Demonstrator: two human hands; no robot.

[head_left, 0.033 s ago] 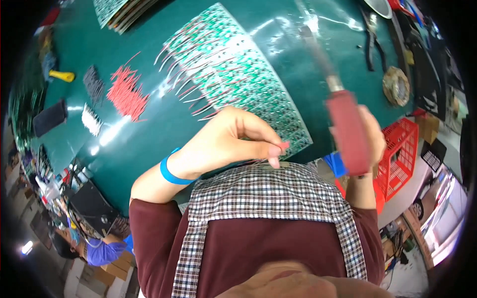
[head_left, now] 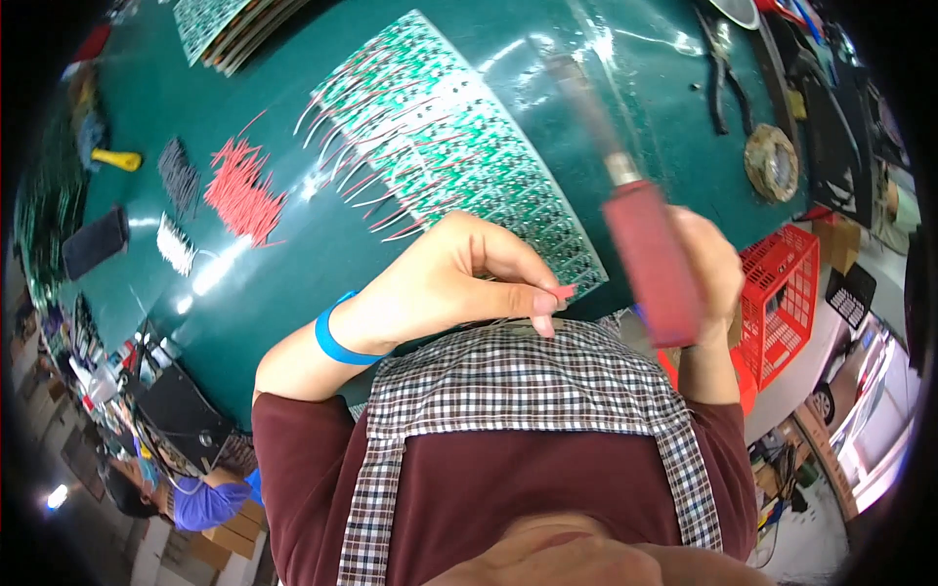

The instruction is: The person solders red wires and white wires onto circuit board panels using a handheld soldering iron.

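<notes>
My left hand [head_left: 459, 283], with a blue band on its wrist, is closed and pinches a short red wire piece [head_left: 564, 291] between thumb and fingertips, just over the near edge of a green circuit board panel [head_left: 459, 146]. Many red and white wire leads stick out of the panel's left side. My right hand [head_left: 708, 273] grips the red handle of a soldering iron [head_left: 650, 259], which is blurred. The iron's shaft points up and away over the panel's right end.
On the green table [head_left: 322, 254] lie a pile of red wire pieces [head_left: 239, 190], black pieces [head_left: 178, 176] and white ones [head_left: 174, 244]. Pliers [head_left: 723, 68] and a tape roll [head_left: 772, 161] lie right. A red basket [head_left: 782, 283] sits near right. Another person [head_left: 195, 498] is lower left.
</notes>
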